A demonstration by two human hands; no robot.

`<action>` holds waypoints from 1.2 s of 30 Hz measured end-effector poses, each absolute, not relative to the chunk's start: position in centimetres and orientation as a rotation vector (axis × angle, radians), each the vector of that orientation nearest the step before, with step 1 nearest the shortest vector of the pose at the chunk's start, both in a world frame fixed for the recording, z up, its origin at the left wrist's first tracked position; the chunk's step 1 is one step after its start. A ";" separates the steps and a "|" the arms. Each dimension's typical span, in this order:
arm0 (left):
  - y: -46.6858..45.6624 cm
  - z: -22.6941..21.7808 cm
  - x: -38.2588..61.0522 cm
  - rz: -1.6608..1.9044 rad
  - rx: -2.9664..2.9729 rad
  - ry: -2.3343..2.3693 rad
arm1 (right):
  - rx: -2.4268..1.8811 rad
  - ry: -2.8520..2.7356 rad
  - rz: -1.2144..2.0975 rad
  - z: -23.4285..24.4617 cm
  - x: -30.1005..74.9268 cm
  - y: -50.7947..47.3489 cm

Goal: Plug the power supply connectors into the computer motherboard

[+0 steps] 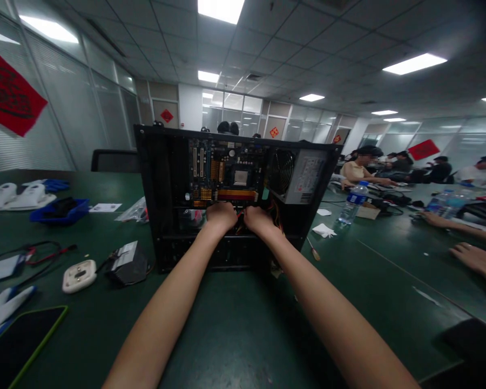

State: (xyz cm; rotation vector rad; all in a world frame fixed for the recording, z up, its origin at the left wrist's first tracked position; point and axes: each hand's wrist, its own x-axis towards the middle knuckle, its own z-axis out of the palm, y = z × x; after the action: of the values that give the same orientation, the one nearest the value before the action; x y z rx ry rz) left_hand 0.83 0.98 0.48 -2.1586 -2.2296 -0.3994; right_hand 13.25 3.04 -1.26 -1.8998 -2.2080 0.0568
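A black computer case (143,178) stands open-sided in front of me. Inside it a motherboard (202,162) fills the upper middle, and a power supply (308,175) with a fan sits at the upper right. My left hand (222,216) and my right hand (258,220) are both closed, close together, just below the board's lower edge. Between them shows a cable (240,216) with red and orange wires, pinched in the fingers. More coloured wires hang from the power supply behind my right hand. The fingertips are mostly hidden.
On the left lie a blue tray (60,210), a dark heatsink-like block (127,265), a white square part (79,276), gloves (4,313) and a green-edged black mat (24,346). At right are a water bottle (353,202), a brush (315,253), tissue (324,230) and another person's hands (476,259).
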 end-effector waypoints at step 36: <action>0.1 1.0 1.2 -0.300 -2.091 -2.001 | -1.451 -2.232 0.114 -0.5 12.5 3.0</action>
State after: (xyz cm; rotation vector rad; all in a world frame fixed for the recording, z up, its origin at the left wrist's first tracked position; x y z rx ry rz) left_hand 1.24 0.09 1.01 -2.0913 -2.0010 -0.3004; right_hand 12.48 3.02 -0.53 -1.4512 -2.2315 0.1135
